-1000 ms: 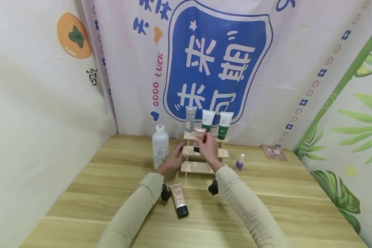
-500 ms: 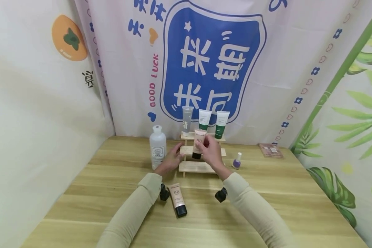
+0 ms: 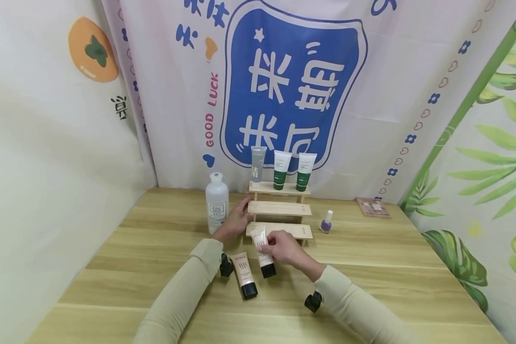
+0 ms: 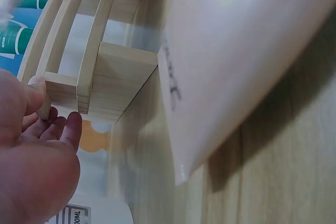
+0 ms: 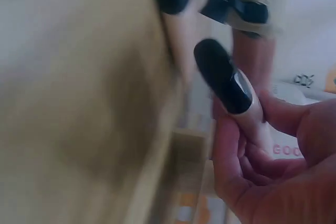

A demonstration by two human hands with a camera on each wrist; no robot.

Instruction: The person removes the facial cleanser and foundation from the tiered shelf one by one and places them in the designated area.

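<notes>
My right hand [image 3: 285,247] pinches a small pink BB cream tube [image 3: 263,253] with a black cap, cap downward, in front of the three-tier wooden display stand [image 3: 279,208]. In the right wrist view the tube's black cap [image 5: 223,76] sticks out past the thumb and fingers. My left hand [image 3: 237,220] is at the stand's left end; the left wrist view shows the thumb [image 4: 34,95] and fingers gripping the end of a tier board. A second, larger BB cream tube [image 3: 243,273] lies on the table between my forearms.
On the top tier stand a grey tube [image 3: 258,167] and two white-and-green tubes [image 3: 280,170]. A clear bottle [image 3: 217,203] rises left of the stand. To the right are a purple nail polish bottle [image 3: 326,223] and a flat palette [image 3: 372,208]. Curtains hang behind the table [image 3: 370,267].
My right hand has lifted the small BB cream tube off the middle tier and brought it down toward me, beside the lying tube. The left hand has stayed at the stand's end.
</notes>
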